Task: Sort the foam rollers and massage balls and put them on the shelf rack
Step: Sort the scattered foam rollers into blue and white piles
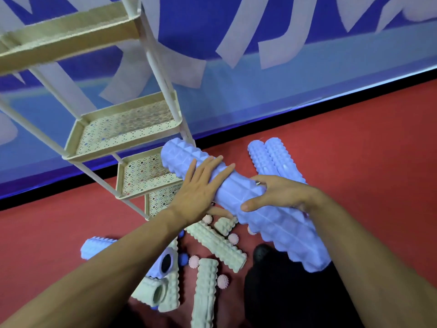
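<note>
A long lilac foam roller (238, 192) with a ridged surface is held level above the floor, its far end close to the lower trays of the cream shelf rack (127, 129). My left hand (201, 188) lies flat on its upper side with fingers spread. My right hand (276, 194) grips it around the middle. Below lie several cream foam rollers (217, 245), a lilac roller (94, 247) at the left, and pink spiky massage balls (233, 238) with a blue ball (183, 259) among them.
Two more lilac rollers (272, 159) lie on the red floor at the right, near the wall. A blue and white banner (260, 55) covers the wall behind. A black shoe (262, 254) stands beside the cream rollers. The rack trays are perforated.
</note>
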